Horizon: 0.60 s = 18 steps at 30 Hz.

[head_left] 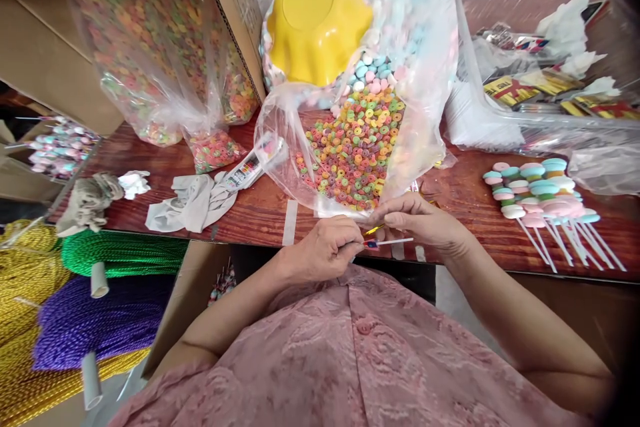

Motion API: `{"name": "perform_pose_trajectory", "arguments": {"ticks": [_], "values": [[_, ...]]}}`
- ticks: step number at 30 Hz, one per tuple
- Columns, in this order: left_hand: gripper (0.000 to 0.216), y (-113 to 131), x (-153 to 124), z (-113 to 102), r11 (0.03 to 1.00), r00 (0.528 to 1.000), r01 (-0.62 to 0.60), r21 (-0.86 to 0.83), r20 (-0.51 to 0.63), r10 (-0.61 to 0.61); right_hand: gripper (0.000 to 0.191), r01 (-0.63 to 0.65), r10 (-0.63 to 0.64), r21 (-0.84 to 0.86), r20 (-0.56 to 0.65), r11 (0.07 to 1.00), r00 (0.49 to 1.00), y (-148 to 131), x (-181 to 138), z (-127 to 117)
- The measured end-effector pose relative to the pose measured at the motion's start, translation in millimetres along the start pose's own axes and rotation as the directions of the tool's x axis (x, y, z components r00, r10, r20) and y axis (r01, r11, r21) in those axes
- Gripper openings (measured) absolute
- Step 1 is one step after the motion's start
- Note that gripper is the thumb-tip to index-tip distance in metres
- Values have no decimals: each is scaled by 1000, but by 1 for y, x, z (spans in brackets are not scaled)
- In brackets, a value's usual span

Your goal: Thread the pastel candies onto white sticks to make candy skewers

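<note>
At the front edge of the table, my left hand [334, 250] is closed, with its fingertips pinching a thin white stick [397, 241] that carries a small red and blue label [371, 244]. The stick points to the right, below the other hand's fingers. My right hand [423, 223] is closed too, its thumb and fingers around the end of a small yellow strip [375, 230] just above the label. Right behind both hands lies an open clear bag of small coloured candy rings [357, 153]. What lies inside the left palm is hidden.
A yellow bowl [315, 20] sits upside down on a bag of pastel candies [375, 73]. Finished-looking candy sticks [545, 193] lie at right, below a clear plastic bin [540, 113]. Grey gloves [193, 203], bagged candy rings [215, 147] and bead strands [105, 313] are at left.
</note>
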<state>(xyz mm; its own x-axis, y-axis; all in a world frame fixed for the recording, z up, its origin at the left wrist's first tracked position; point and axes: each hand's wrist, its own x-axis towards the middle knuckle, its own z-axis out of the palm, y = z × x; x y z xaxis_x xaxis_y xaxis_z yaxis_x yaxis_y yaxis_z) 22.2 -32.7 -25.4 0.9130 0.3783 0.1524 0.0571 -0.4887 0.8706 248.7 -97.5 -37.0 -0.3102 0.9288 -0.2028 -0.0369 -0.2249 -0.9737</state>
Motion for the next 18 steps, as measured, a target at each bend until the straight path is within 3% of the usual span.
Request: {"name": "perform_pose_trajectory", "arguments": {"ticks": [7,10,12,14,17,18], "values": [[24,-3,-2,7,992,997,-29,121,73,20,19,39,27,-328,194,944,981,-15,17,6],[24,-4,-2,7,997,999,32,66,-7,-32,22,141,-47,-545,183,827,982,-23,21,7],[22,-7,-1,8,993,989,105,-45,-105,-109,24,206,-194,-696,97,688,976,-32,16,8],[20,-12,0,8,952,952,195,-235,-189,-242,23,201,-423,-824,-50,529,905,-41,6,13],[23,-20,4,11,768,855,298,-567,-200,-479,13,109,-726,-934,-188,341,661,-43,-6,31],[25,-21,7,13,694,825,307,-651,-181,-535,14,107,-769,-948,-175,301,615,-39,-8,40]]}}
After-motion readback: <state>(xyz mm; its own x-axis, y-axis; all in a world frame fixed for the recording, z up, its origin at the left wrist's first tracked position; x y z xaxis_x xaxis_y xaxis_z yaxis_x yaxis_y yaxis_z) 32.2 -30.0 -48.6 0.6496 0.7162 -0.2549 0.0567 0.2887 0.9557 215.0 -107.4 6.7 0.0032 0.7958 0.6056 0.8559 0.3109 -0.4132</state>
